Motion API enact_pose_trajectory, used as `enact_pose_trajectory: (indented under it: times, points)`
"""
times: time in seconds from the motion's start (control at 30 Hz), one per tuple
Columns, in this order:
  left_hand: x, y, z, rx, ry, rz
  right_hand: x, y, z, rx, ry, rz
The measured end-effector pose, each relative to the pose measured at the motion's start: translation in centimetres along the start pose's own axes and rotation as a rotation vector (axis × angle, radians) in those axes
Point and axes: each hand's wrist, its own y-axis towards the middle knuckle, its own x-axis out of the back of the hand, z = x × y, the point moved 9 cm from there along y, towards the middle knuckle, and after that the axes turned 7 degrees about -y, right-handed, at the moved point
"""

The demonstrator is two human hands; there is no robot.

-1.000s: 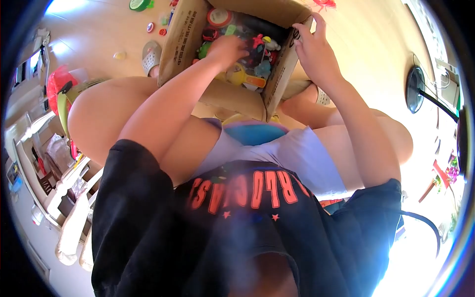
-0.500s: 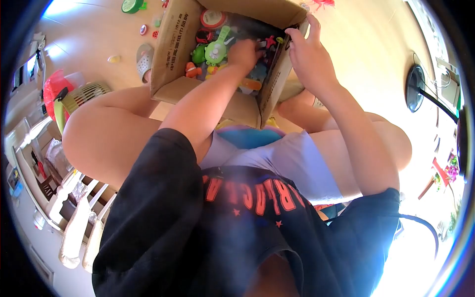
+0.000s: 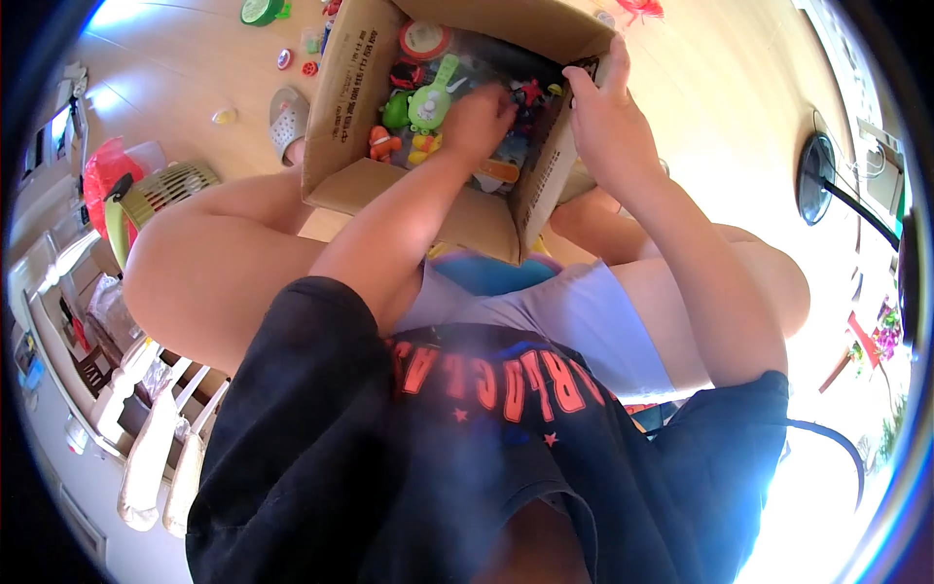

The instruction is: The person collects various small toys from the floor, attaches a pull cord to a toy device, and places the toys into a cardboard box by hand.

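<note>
1. Two bare hands worked at an open cardboard box (image 3: 342, 102), above the floor (image 3: 209, 58) and between the person's bent legs.
2. The left hand (image 3: 477, 122) was down inside among the toys; its fingertips were hidden, so I couldn't tell whether its grip held anything.
3. The right hand (image 3: 611, 122) was at the box's right wall, grip wide, thumb and forefinger apart.
4. Inside, a green toy (image 3: 428, 105) lay just beside the left hand, near an orange toy (image 3: 382, 144) and a red-rimmed disc (image 3: 425, 39).
</note>
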Motion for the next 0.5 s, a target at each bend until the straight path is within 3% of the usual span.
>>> enact_pose_trajectory:
  times: [0.07, 0.33, 0.47, 0.5]
  points:
    - [-0.6, -0.3, -0.6, 0.011, 0.004, 0.091, -0.2, 0.0, 0.3, 0.002, -0.048, 0.011]
    - [-2.8, 0.4, 2.0, 0.025, 0.191, 0.123, 0.0, 0.1, 1.8, 0.106, -0.073, -0.134]
    - [-0.8, 0.6, 0.7, 0.151, 0.311, 0.308, -2.6, 1.3, 1.1, 0.072, -0.060, 0.139]
    - [-0.6, 0.9, 0.5, 0.095, 0.329, 0.440, -2.3, 1.3, 1.4, 0.041, -0.080, 0.190]
